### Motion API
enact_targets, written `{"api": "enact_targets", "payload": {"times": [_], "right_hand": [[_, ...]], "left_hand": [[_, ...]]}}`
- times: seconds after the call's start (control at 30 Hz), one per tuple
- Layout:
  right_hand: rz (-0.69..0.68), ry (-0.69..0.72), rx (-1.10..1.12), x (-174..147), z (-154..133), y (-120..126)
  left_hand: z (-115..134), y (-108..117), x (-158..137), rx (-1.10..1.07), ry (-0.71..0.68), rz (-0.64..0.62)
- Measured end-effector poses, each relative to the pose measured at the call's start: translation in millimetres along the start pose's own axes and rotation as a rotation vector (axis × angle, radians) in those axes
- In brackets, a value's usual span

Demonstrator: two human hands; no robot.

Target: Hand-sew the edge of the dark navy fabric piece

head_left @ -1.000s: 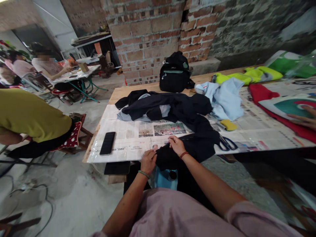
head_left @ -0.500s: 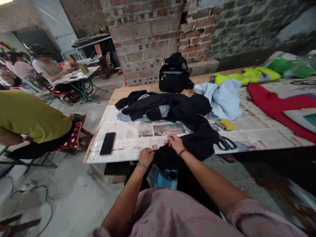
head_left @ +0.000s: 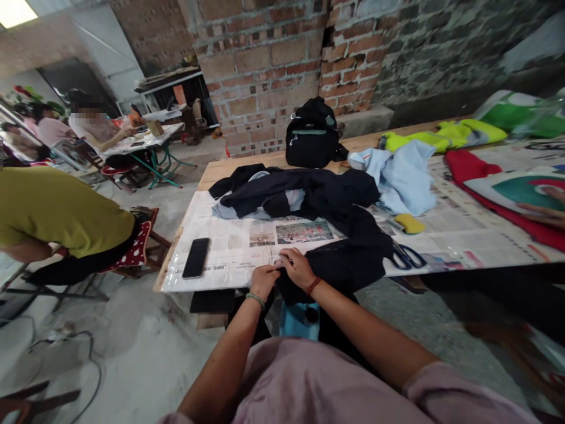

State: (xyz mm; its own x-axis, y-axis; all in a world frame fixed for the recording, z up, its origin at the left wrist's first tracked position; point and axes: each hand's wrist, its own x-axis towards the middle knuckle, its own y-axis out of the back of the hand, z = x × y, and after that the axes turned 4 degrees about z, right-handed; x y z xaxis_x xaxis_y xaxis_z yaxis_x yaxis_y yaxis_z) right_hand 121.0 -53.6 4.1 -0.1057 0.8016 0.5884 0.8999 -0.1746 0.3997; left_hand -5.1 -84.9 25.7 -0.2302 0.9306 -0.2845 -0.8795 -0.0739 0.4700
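Observation:
A dark garment [head_left: 348,262] lies in folds across the table's front edge, one end hanging over it. My left hand [head_left: 265,281] is closed at that edge, thumb and fingers pinching the dark cloth. Right beside it, nearly touching, my right hand [head_left: 299,270] has its fingertips pinched together. Whatever sits between them is too small to make out. To the right of the garment are dark-handled scissors [head_left: 408,257] and a yellow pad-like piece [head_left: 409,224]. A black phone [head_left: 196,258] rests to the left of my hands.
Newspaper under clear plastic covers the table [head_left: 179,274]. Behind the garment stand a black backpack [head_left: 311,138] and light blue cloth [head_left: 408,176]. At right, another person's hand [head_left: 547,206] is at an iron [head_left: 507,187] on red cloth [head_left: 468,162]. A person in olive [head_left: 66,206] sits left.
My right hand has moved left and down across the cloth, up against my left hand. An iron and another person's hand have come onto the red cloth at right.

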Motion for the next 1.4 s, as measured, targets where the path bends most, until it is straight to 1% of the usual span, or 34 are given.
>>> {"api": "enact_targets", "payload": {"times": [0.07,0.13,0.3,0.37,0.47,0.53,0.6,0.67,0.73,0.8,0.87,1.0,1.07,1.17,1.27,1.33,1.4], "right_hand": [[-0.05,0.03,-0.032,-3.2,-1.5,-1.2],[-0.092,0.047,-0.059,-3.7,-1.0,-1.6],[-0.076,0.008,-0.054,-0.2,5.3,-3.3],[-0.102,-0.027,-0.064,0.4,7.7,-4.5],[-0.148,-0.122,-0.054,0.8,9.6,-5.1],[-0.134,-0.235,0.033,1.8,10.3,-4.0],[-0.124,-0.363,0.163,3.7,11.2,-1.4],[-0.17,-0.453,0.278,6.1,12.0,2.3],[-0.258,-0.471,0.343,8.5,12.2,6.1],[-0.337,-0.425,0.357,10.3,11.5,8.9],[-0.366,-0.334,0.306,11.3,10.1,9.5],[-0.315,-0.116,0.087,9.2,9.2,5.0],[-0.303,-0.045,-0.001,6.6,10.1,2.1],[-0.324,-0.004,-0.073,2.6,12.2,0.0],[-0.343,0.026,-0.096,0.1,14.4,0.0],[-0.33,0.042,-0.131,-0.8,15.9,-0.1],[-0.312,0.043,-0.164,-1.8,17.0,-1.1]], "left_hand": [[-1.0,-3.4,-0.3,-0.213,0.068,-0.032],[-0.8,-6.9,-1.5,-0.335,0.086,-0.062],[4.1,-11.5,-7.6,-0.352,0.091,-0.137],[7.0,-11.1,-10.5,-0.382,0.104,-0.162],[9.9,-8.8,-13.6,-0.466,0.13,-0.196],[9.1,-6.9,-13.8,-0.494,0.144,-0.194],[6.1,-5.6,-12.2,-0.506,0.151,-0.188],[2.4,-5.3,-9.5,-0.525,0.154,-0.187],[0.3,-6.4,-6.7,-0.546,0.158,-0.179],[1.3,-8.8,-5.1,-0.565,0.161,-0.167],[5.0,-12.0,-5.0,-0.622,0.172,-0.164],[12.3,-16.7,-7.0,-0.736,0.212,-0.154],[12.5,-16.6,-7.4,-0.745,0.225,-0.152],[10.0,-13.4,-7.8,-0.757,0.243,-0.168],[8.6,-8.8,-11.1,-0.773,0.234,-0.197],[9.0,-6.7,-15.4,-0.776,0.198,-0.241],[9.2,-6.5,-19.8,-0.755,0.127,-0.282]]}}
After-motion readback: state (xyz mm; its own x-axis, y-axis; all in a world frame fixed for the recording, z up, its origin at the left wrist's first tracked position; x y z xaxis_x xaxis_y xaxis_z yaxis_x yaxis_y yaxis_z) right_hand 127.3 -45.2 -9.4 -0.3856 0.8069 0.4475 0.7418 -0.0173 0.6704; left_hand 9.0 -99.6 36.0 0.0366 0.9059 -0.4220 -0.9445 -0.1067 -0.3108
